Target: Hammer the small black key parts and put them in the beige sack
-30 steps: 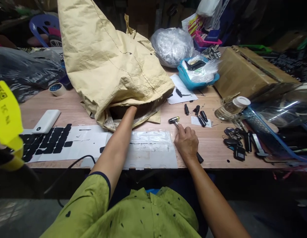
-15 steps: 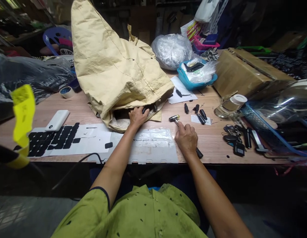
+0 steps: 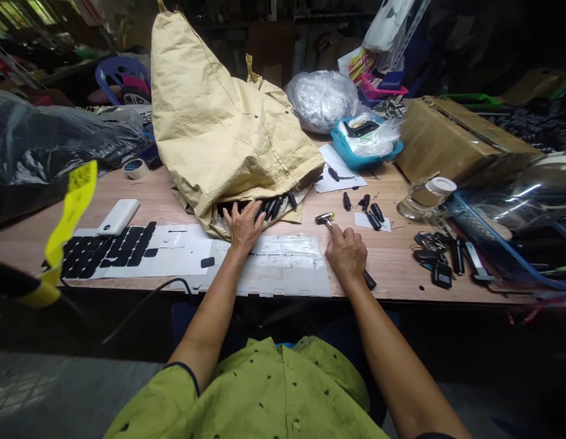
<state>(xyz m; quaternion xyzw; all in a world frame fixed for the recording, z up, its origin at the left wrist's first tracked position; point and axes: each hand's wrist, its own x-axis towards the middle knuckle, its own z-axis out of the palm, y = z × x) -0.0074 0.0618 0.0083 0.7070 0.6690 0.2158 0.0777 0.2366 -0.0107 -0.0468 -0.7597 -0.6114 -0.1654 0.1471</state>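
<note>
My left hand (image 3: 244, 227) is at the mouth of a big tan sack (image 3: 228, 128), fingers spread over black cylindrical pieces (image 3: 275, 208) that show in the opening. What its fingertips touch inside is partly hidden. On the right, my right hand (image 3: 347, 251) wraps round a small hammer (image 3: 325, 217), whose metal head with a yellowish face points away from me; its black handle end sticks out behind the palm. Between the hands lies a clear plastic-covered sheet (image 3: 283, 268) on the table.
Black flat pads (image 3: 127, 245) lie on white paper at left, beside a white power bank (image 3: 119, 217). Further right are loose black pieces (image 3: 373, 218), a glass jar (image 3: 424, 198) and keys (image 3: 431, 256). A blue basket (image 3: 362, 160) and a cardboard box (image 3: 460, 140) stand behind.
My left hand has shifted left along the sack's mouth and its fingers have spread, so more black pieces show there. My right hand keeps the hammer in nearly the same place.
</note>
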